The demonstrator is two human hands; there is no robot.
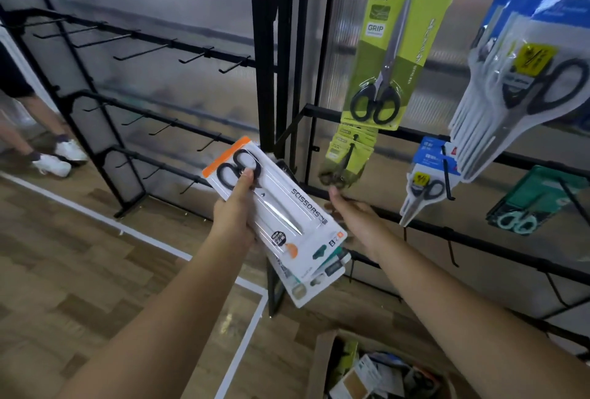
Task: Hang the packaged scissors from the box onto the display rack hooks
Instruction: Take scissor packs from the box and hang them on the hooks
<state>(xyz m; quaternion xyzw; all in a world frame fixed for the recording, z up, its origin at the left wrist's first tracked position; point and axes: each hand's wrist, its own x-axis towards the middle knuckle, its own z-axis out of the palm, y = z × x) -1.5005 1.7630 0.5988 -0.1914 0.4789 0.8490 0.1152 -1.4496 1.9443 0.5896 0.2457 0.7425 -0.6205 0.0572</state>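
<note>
Several flat, glossy scissor packs (281, 207) fan from the left hand (234, 207).

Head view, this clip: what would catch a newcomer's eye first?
At centre, the left hand holds a fanned stack of scissors packs, the top one white with an orange corner. Beside it the right hand reaches, fingers extended, toward the lower green packs hanging on the black display rack. Top centre hangs a large green scissors pack, and at the right edge a thick bunch of blue-and-white packs.
</note>
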